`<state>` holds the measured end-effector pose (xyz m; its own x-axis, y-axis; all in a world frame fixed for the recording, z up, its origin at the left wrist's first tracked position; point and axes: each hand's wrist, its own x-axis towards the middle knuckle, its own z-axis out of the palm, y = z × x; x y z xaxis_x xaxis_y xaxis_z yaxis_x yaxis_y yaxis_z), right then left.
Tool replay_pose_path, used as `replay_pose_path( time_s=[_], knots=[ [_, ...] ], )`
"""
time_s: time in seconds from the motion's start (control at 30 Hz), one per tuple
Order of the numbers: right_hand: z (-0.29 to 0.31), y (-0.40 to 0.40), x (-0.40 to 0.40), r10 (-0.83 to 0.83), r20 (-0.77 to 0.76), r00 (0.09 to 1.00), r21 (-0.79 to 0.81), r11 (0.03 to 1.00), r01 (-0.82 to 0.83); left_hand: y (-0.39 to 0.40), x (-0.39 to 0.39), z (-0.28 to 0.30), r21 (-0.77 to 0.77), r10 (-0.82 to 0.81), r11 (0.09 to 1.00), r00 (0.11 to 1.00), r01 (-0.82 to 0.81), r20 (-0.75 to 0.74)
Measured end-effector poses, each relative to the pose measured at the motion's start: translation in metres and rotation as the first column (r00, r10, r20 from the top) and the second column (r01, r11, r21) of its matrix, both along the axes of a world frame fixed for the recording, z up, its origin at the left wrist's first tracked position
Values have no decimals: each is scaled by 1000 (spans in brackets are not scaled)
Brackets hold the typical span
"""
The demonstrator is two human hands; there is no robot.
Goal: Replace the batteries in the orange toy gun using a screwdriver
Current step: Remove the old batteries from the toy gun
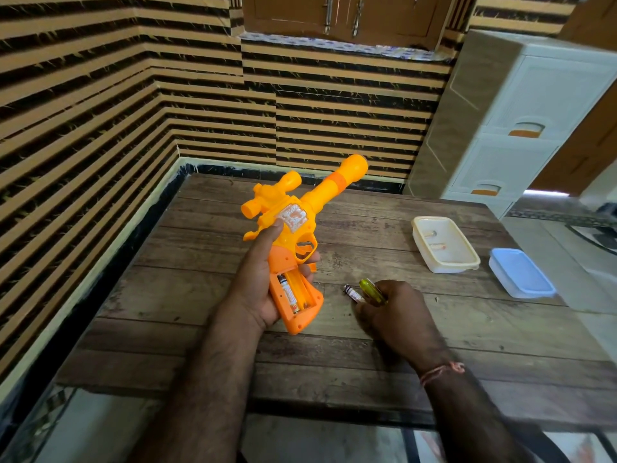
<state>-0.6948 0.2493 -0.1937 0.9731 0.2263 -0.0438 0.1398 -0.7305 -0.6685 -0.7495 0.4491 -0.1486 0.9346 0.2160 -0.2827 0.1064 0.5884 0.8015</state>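
My left hand grips the orange toy gun above the wooden table, barrel pointing up and away to the right. The grip's battery compartment is uncovered and faces me, with one battery in its left slot; the right slot looks vacant. My right hand rests on the table to the right of the gun. It is closed on a screwdriver with a yellow handle and on a loose battery that sticks out from the fingers.
A cream plastic box holding a couple of batteries stands at the right of the table. Its blue lid lies beside it near the table's right edge. A white drawer cabinet stands behind. Striped walls close in the left and back.
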Motion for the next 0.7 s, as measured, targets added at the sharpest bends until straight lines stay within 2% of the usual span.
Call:
replay_pose_path(
  time_s=[0.2,0.57,0.63,0.7],
  knots=[
    [8,3,-3,-7,55,998,-108,994,13,1,1,-2,4,-1,1000,1000,1,3],
    [3,0,2,-46,-43,998,-72,996,42,3,2,-4,12,-2,1000,1000,2,20],
    [7,-2,4,-59,15,998,-58,997,60,3,3,-6,14,-3,1000,1000,2,24],
    [20,-1,1,-77,167,983,-1,997,78,4,4,-7,15,-8,1000,1000,8,27]
  ],
)
